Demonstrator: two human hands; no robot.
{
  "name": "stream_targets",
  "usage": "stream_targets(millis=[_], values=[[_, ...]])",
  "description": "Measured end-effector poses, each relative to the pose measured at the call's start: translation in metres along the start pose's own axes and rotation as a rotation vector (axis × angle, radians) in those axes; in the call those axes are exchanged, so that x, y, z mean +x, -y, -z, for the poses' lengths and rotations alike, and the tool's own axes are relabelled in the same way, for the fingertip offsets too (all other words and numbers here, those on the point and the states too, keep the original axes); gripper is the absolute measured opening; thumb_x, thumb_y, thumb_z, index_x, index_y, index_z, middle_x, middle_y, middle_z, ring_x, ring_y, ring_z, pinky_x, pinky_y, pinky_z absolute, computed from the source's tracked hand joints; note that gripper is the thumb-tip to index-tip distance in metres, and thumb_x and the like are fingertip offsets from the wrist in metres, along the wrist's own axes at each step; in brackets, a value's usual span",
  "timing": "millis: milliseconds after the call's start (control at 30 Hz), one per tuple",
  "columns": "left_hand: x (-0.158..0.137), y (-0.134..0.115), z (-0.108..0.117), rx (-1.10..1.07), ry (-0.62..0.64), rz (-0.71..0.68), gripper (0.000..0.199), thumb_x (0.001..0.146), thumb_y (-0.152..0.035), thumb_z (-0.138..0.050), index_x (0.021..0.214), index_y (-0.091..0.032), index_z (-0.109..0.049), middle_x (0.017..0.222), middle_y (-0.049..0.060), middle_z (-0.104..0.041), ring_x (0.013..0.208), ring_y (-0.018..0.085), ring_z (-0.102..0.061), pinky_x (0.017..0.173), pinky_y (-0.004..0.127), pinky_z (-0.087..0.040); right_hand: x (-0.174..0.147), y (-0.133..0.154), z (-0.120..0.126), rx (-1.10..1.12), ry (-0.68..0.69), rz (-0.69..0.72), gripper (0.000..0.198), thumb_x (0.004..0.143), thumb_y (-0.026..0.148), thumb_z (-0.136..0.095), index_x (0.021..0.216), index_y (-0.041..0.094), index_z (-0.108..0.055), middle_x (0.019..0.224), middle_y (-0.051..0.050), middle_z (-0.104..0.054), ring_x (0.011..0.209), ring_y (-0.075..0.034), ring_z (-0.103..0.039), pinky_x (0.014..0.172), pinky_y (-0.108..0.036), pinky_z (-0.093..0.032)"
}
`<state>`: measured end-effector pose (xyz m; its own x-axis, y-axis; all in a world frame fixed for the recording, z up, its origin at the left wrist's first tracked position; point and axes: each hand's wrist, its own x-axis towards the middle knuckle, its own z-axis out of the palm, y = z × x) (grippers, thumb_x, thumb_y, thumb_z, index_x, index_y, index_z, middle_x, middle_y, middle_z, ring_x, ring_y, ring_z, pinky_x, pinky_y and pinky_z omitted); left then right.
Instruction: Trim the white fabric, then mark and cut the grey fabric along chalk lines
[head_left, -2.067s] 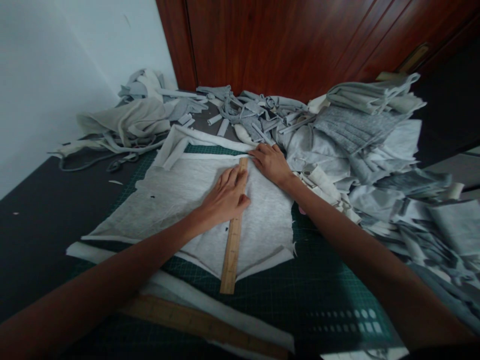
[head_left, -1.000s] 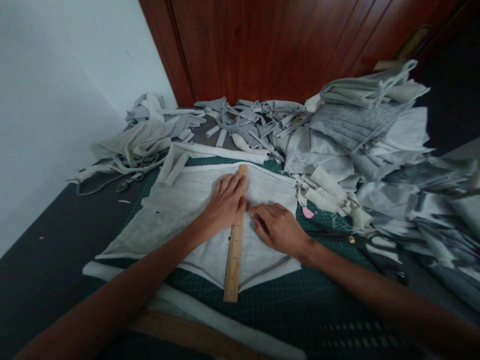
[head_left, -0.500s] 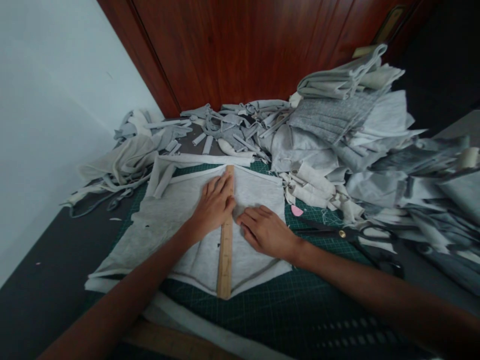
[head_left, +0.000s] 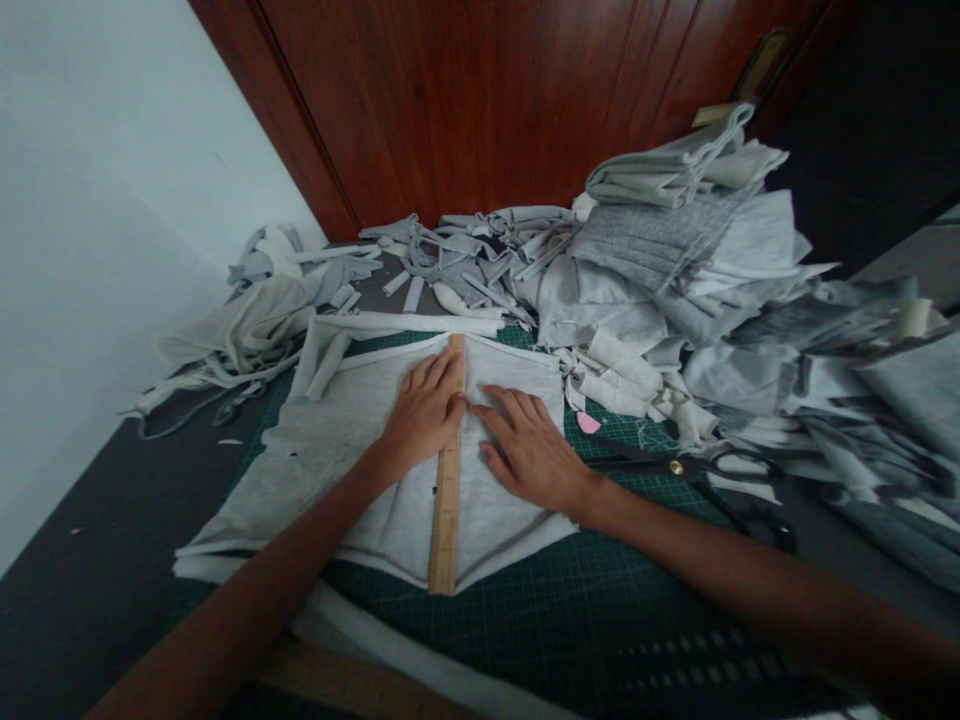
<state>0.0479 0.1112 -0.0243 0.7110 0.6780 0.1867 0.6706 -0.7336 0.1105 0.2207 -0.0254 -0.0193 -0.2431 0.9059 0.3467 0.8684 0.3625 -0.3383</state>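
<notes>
A piece of light grey fabric (head_left: 337, 430) lies spread out, with a wooden ruler (head_left: 445, 525) laid lengthwise across it. My left hand (head_left: 421, 412) rests with fingers extended on the ruler's upper half, pressing it to the cloth. To the right of the ruler, my right hand (head_left: 536, 452) lies open on the fabric, its fingers stretched out and the fingertips near the ruler's edge. I see nothing held in it. Below the fabric is a green cutting mat (head_left: 525, 610).
Black scissors (head_left: 676, 467) lie right of the fabric, near a pink flat piece (head_left: 588, 422). Grey fabric scraps (head_left: 465, 255) line the back. Folded cloth (head_left: 660, 170) tops a tall pile at right. A second wooden strip (head_left: 352, 685) shows at the bottom, beside a white wall (head_left: 90, 250).
My right hand's fingers have gone from curled to stretched out, and its fingertips now reach higher up the fabric. My left hand stays on the ruler. The view has shifted slightly.
</notes>
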Motion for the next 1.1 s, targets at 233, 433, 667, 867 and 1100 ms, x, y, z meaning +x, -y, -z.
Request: stream_targets(millis=[233, 433, 667, 867, 1100], values=[[-0.008, 0.002, 0.003, 0.006, -0.006, -0.005, 0.064, 0.104, -0.029, -0.038, 0.165, -0.009, -0.038, 0.172, 0.015, -0.038, 0.156, 0.032, -0.039, 0.127, 0.050, -0.037, -0.011, 0.027, -0.011, -0.013, 0.086, -0.023, 0.053, 0.108, 0.036, -0.047, 0.153, 0.008, -0.052, 0.164, -0.028, -0.043, 0.149, -0.043, -0.041, 0.120, -0.067, -0.036], [-0.025, 0.008, 0.007, 0.013, -0.021, -0.011, 0.063, 0.105, -0.028, -0.036, 0.165, -0.011, -0.038, 0.172, 0.014, -0.039, 0.157, 0.032, -0.039, 0.128, 0.051, -0.035, -0.013, 0.050, -0.019, 0.019, 0.108, -0.041, 0.059, 0.107, 0.039, -0.048, 0.156, 0.004, -0.047, 0.169, -0.029, -0.036, 0.158, -0.043, -0.033, 0.125, -0.068, -0.033], [-0.049, 0.024, 0.013, 0.011, -0.038, -0.025, 0.063, 0.105, -0.029, -0.034, 0.165, -0.011, -0.039, 0.171, 0.017, -0.041, 0.157, 0.033, -0.040, 0.126, 0.054, -0.038, -0.015, 0.078, -0.034, 0.053, 0.137, 0.011, 0.071, 0.106, 0.041, -0.052, 0.159, -0.003, -0.038, 0.172, -0.033, -0.027, 0.163, -0.045, -0.023, 0.130, -0.066, -0.026], [-0.074, 0.041, 0.016, 0.016, -0.035, -0.018, 0.063, 0.106, -0.032, -0.032, 0.164, -0.010, -0.040, 0.171, 0.015, -0.041, 0.158, 0.034, -0.039, 0.130, 0.053, -0.033, 0.010, 0.038, 0.005, 0.011, -0.031, -0.088, 0.052, 0.110, 0.042, -0.043, 0.152, 0.013, -0.051, 0.160, -0.021, -0.050, 0.144, -0.035, -0.048, 0.119, -0.056, -0.042], [-0.076, 0.039, 0.017, -0.014, -0.041, -0.017, 0.061, 0.106, -0.030, -0.035, 0.164, -0.011, -0.040, 0.170, 0.016, -0.041, 0.158, 0.033, -0.038, 0.131, 0.053, -0.033, 0.052, -0.032, 0.022, -0.082, 0.121, -0.364, 0.025, 0.097, 0.031, -0.063, 0.111, 0.011, -0.070, 0.116, -0.022, -0.069, 0.118, -0.038, -0.061, 0.110, -0.060, -0.042]])
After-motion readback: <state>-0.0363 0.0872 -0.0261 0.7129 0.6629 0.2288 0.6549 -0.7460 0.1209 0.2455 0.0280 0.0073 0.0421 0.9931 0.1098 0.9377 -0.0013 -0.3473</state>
